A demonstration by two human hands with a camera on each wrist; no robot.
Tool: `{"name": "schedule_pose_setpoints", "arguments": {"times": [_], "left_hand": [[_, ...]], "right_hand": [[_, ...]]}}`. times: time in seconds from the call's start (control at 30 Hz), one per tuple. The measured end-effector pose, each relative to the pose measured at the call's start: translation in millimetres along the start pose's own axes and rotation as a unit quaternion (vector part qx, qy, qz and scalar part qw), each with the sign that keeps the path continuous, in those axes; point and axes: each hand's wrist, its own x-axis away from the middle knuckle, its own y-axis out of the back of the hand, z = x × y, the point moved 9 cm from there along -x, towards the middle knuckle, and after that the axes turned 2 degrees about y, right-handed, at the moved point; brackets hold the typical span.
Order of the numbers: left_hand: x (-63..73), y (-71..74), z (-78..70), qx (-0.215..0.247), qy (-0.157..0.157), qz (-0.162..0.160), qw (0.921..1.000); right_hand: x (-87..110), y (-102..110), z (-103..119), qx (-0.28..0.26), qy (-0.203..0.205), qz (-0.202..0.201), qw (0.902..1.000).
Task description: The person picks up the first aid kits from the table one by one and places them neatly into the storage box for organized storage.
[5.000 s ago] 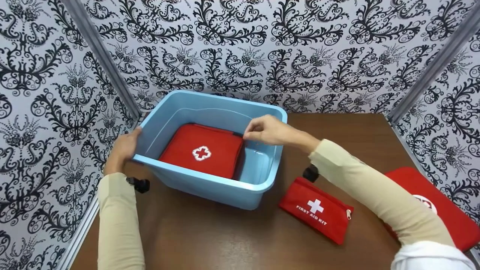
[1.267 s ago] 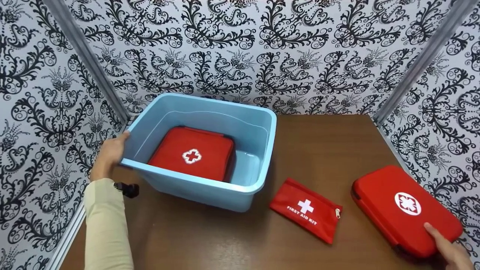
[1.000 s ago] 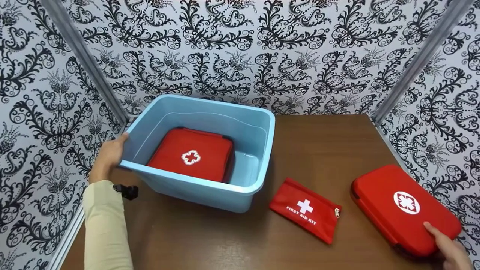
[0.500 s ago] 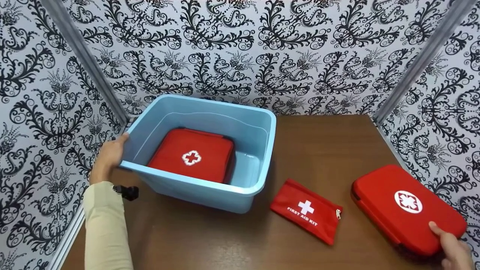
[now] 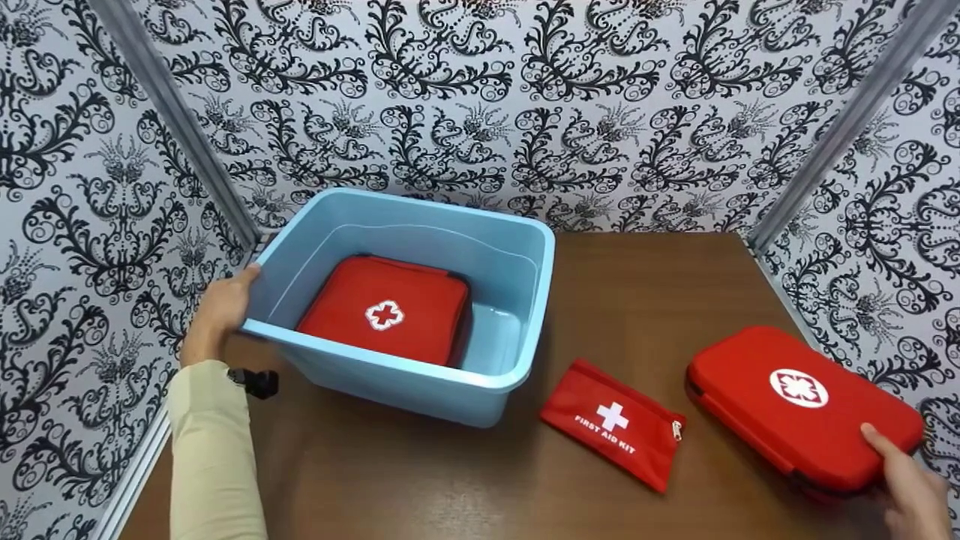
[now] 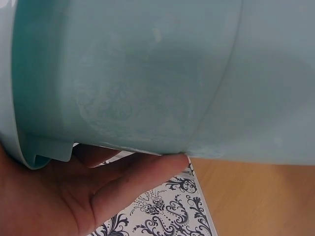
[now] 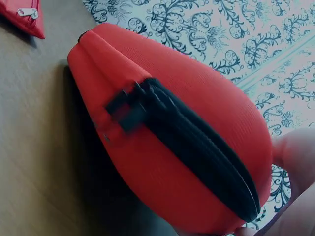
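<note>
My left hand (image 5: 216,311) holds the left rim of a light blue plastic tub (image 5: 390,386). In the left wrist view, a finger (image 6: 142,179) lies along the tub's outer wall (image 6: 147,88). A red zipped first aid bag (image 5: 424,322) with a white-edged cross lies inside the tub, towards the left. At the far right, my right hand (image 5: 911,484) grips the near right corner of a red hard-shell first aid case (image 5: 817,424), thumb on top. The right wrist view shows its black zip (image 7: 197,147) and a dark shadow beneath the case, whose near end is tilted up.
A flat red first aid pouch (image 5: 615,427) with a white cross and zip pull lies on the brown table (image 5: 637,285) between tub and case. Patterned walls (image 5: 465,112) close off the back and both sides, the tub standing near the left one.
My right hand has gone from inside the tub to the case at the right. The case has since shifted slightly left and turned, its near end rising. My left hand stays at the tub.
</note>
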Motion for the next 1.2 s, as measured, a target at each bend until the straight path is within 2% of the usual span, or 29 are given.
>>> {"name": "schedule_pose_setpoints", "arguments": {"times": [0.23, 0.47, 0.57, 0.67, 0.77, 0.83, 0.9, 1.07, 1.2], "left_hand": [[-0.8, -0.1, 2.4, 0.001, 0.004, 0.003, 1.0], [-1.6, -1.8, 0.1, 0.006, -0.001, 0.004, 1.0], [-2.1, -1.8, 0.1, 0.003, -0.001, 0.001, 1.0], [-1.9, -1.7, 0.3, -0.001, -0.002, -0.001, 1.0], [-1.6, -1.7, 0.8, 0.0, -0.001, -0.001, 1.0], [-1.0, -1.5, 1.1, 0.004, 0.001, 0.001, 1.0], [-0.6, -1.1, 0.8, 0.003, 0.001, -0.001, 1.0], [0.2, -2.4, 1.1, 0.001, 0.002, -0.002, 1.0], [0.9, -3.8, 3.6, 0.01, 0.009, 0.007, 0.9999]], "right_hand": [[9.9, -6, 3, 0.041, -0.006, 0.008, 0.9991], [18.4, -18, 1, 0.051, -0.015, 0.009, 0.9985], [20.1, -27, 3, 0.057, -0.012, 0.03, 0.9978], [21.8, -39, 6, 0.029, 0.011, 0.07, 0.997], [26.4, -56, 13, -0.046, 0.049, 0.141, 0.9877], [31.3, -68, 19, -0.095, 0.075, 0.194, 0.9736], [36.1, -77, 24, -0.125, 0.09, 0.229, 0.9613], [45.6, -89, 33, -0.124, 0.118, 0.26, 0.9504], [54.4, -102, 41, -0.141, 0.137, 0.3, 0.9336]]}}
